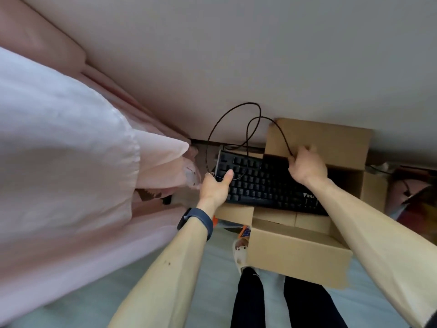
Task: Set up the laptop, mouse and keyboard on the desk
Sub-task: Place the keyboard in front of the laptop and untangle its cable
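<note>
A black keyboard (260, 183) lies across the open top of a cardboard box (295, 252) on the floor by the wall. My left hand (216, 185) grips the keyboard's left end, thumb on the keys. My right hand (306, 165) is closed around the keyboard's dark braided cable (227, 119) near the box's back flap. The cable loops up in front of the wall and back down over the keys. No laptop or mouse shows.
A bed with white and pink bedding (71, 150) fills the left side, close to the box. A grey wall (236, 55) rises behind. My legs and a light slipper (240, 252) stand just before the box. Coloured clutter (411, 197) sits at far right.
</note>
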The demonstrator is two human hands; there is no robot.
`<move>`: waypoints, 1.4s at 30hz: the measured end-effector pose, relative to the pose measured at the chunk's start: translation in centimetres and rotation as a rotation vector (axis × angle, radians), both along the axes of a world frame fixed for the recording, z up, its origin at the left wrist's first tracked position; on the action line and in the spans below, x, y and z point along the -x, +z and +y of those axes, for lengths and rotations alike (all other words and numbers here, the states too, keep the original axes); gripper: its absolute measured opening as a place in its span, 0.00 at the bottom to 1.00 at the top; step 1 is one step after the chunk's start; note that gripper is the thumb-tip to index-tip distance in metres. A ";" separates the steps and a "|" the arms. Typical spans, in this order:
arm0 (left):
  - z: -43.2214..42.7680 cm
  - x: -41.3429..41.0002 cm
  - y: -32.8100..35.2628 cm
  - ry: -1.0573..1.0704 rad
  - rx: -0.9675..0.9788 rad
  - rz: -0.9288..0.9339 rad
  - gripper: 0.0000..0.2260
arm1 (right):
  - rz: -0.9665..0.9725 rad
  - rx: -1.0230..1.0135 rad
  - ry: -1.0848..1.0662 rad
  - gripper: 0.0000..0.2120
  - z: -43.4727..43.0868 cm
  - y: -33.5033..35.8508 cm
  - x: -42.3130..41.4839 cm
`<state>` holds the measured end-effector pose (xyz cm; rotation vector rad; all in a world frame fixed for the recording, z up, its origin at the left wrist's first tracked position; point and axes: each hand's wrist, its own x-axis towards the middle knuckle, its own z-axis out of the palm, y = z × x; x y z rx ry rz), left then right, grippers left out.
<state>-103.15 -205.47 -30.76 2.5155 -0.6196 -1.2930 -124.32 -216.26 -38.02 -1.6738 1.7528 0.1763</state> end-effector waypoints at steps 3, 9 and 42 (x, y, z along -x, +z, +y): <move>0.6 0.0 0.9 -0.094 0.007 -0.040 0.37 | -0.138 0.063 -0.169 0.14 1.6 0.5 1.8; 1.5 2.7 8.1 -0.359 0.205 -0.193 0.31 | -0.364 0.095 -0.453 0.07 5.9 6.5 7.1; 10.6 37.8 36.3 -0.939 0.537 0.457 0.22 | -0.506 0.336 -2.087 0.48 53.5 33.9 35.1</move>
